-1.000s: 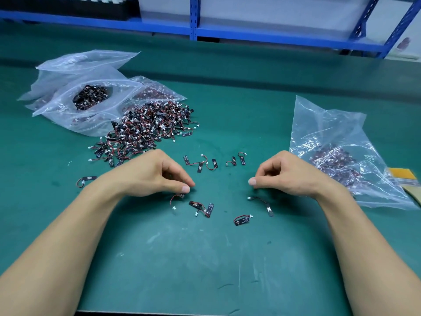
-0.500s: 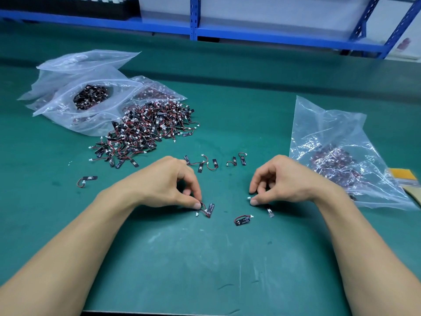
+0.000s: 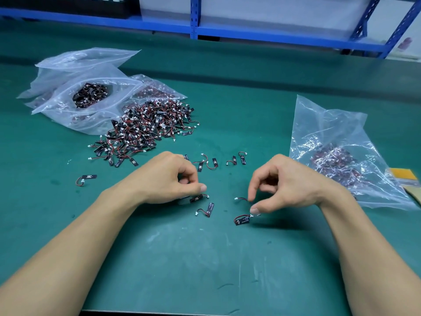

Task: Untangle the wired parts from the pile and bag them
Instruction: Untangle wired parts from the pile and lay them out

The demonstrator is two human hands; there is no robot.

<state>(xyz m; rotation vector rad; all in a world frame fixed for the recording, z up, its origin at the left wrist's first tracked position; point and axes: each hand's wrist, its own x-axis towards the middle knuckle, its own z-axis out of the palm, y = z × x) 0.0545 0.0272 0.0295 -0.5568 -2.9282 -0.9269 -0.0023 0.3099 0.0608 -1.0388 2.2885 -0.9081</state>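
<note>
Pinching one wired part (image 3: 197,198) under left fingers (image 3: 200,187), right fingers (image 3: 252,190) parted over another's wire (image 3: 242,198)

green-matted workbench (image 3: 205,258), scuffed up front, big tangled pile of wired parts (image 3: 145,128) far left, clear bags (image 3: 68,106) right behind it and touching, loose wired parts (image 3: 211,163) scattered mid-bench, one stray part (image 3: 86,178) off left, crumpled bag (image 3: 330,137) on the right, yellow thing (image 3: 403,176) just beside it

Pile (image 3: 145,128) far left on mat (image 3: 205,258), bags (image 3: 75,87) behind it; single bag (image 3: 337,142) right; loose parts (image 3: 214,163) between.
</note>
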